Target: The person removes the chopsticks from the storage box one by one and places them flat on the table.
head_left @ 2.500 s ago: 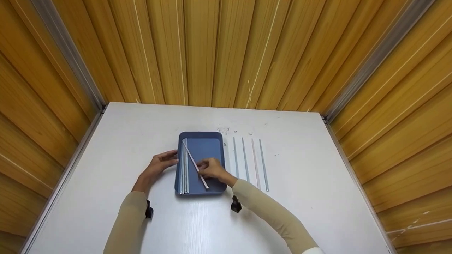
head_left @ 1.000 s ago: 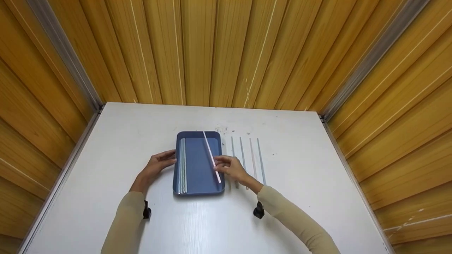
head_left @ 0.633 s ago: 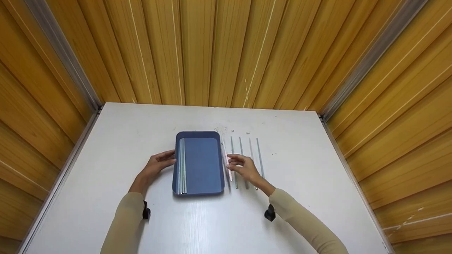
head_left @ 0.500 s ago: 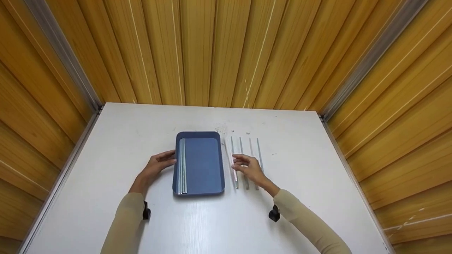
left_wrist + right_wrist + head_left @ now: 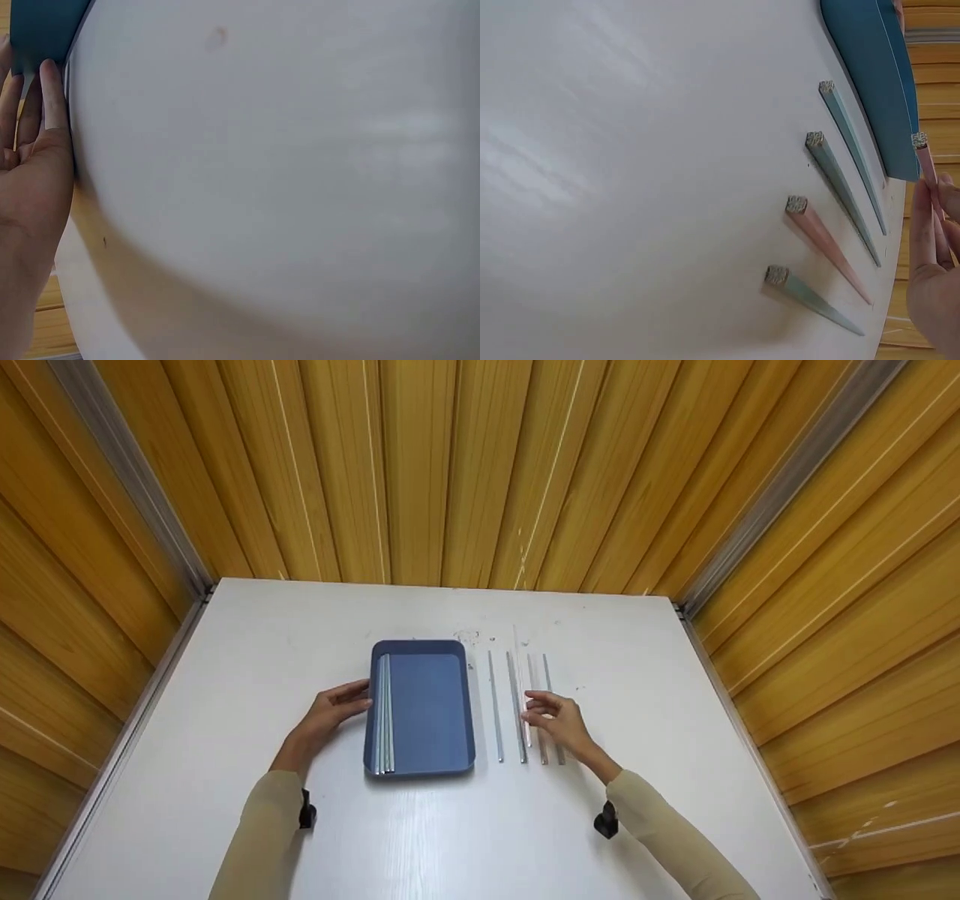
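Note:
My right hand (image 5: pixel 564 725) pinches a pink chopstick (image 5: pixel 926 159) between thumb and fingers, raised over the row of chopsticks to the right of the tray. In that row on the table lie several more: pale blue-green chopsticks (image 5: pixel 843 187) and one pink chopstick (image 5: pixel 826 238), spaced apart and roughly parallel. The blue tray (image 5: pixel 429 712) holds a few pale green chopsticks (image 5: pixel 386 716) side by side along its left wall. My left hand (image 5: pixel 334 712), fingers extended, touches the tray's left side; in the left wrist view its fingertips (image 5: pixel 51 71) meet the tray wall.
A white table (image 5: pixel 420 832) carries everything, with small dark specks (image 5: pixel 469 637) behind the tray. Wood-patterned panels (image 5: pixel 420 472) stand at the back and both sides. Each wrist wears a small black camera mount (image 5: pixel 606 819).
The right hand has lifted the pink chopstick out of the tray and carried it rightward over the row on the table. The left hand has stayed at the tray's left side.

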Action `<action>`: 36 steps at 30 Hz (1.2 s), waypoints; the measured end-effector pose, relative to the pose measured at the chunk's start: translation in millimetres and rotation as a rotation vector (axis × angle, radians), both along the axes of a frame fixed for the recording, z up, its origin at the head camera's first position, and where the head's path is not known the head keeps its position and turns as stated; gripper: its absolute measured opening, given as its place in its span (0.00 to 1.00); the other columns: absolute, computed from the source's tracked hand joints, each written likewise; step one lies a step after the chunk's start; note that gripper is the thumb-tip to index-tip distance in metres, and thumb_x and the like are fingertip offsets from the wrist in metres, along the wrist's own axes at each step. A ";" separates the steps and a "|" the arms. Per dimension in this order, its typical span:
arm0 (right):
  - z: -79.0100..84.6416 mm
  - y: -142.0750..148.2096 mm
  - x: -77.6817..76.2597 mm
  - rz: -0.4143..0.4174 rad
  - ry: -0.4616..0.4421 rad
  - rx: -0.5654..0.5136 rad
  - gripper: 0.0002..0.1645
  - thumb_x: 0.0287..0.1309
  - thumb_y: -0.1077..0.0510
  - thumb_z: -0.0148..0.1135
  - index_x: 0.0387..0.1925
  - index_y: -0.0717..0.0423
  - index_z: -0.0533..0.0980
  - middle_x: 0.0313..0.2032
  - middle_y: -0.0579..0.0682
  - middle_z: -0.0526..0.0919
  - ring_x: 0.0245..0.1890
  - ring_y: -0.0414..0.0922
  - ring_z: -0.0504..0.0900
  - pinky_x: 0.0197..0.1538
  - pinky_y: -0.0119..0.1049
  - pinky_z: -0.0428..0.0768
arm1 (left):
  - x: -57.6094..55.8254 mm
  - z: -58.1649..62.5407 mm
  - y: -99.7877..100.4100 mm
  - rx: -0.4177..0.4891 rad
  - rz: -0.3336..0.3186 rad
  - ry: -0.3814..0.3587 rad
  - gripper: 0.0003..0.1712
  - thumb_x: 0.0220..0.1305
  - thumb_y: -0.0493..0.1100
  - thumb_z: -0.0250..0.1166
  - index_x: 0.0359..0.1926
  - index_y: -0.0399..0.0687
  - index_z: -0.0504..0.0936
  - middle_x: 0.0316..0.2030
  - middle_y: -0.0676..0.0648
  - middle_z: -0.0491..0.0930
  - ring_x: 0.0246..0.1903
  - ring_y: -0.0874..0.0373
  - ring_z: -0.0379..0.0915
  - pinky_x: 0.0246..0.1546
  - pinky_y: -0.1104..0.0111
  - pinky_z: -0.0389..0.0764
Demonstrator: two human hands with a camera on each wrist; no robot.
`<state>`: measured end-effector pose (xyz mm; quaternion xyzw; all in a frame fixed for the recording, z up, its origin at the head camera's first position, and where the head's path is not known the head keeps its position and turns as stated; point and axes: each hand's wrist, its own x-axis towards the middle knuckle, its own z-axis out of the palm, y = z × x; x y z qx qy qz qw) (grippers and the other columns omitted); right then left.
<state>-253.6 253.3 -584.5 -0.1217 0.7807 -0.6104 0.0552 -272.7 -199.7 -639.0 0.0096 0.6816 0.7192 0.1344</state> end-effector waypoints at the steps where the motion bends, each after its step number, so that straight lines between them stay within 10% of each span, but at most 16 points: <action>1: -0.6 3.2 0.7 -0.008 0.001 0.005 0.28 0.60 0.70 0.69 0.60 0.79 0.73 0.49 0.77 0.80 0.44 0.43 0.86 0.47 0.28 0.87 | 0.4 -0.5 -0.5 0.005 -0.001 -0.001 0.37 0.65 0.40 0.72 0.73 0.39 0.69 0.72 0.36 0.70 0.71 0.51 0.70 0.59 0.73 0.80; 19: -18.5 62.1 7.1 -0.117 0.007 0.037 0.27 0.60 0.68 0.70 0.57 0.80 0.75 0.47 0.77 0.81 0.40 0.40 0.88 0.45 0.27 0.87 | 4.4 0.2 -1.5 0.011 0.026 -0.018 0.36 0.65 0.37 0.71 0.72 0.37 0.70 0.70 0.35 0.72 0.57 0.69 0.79 0.59 0.74 0.81; 36: -25.2 78.3 9.3 -0.316 -0.052 0.278 0.19 0.53 0.71 0.74 0.48 0.73 0.83 0.40 0.68 0.88 0.35 0.49 0.91 0.35 0.20 0.84 | 0.9 1.9 0.7 -0.071 0.018 -0.039 0.38 0.66 0.42 0.72 0.74 0.43 0.69 0.73 0.39 0.70 0.73 0.47 0.65 0.64 0.70 0.78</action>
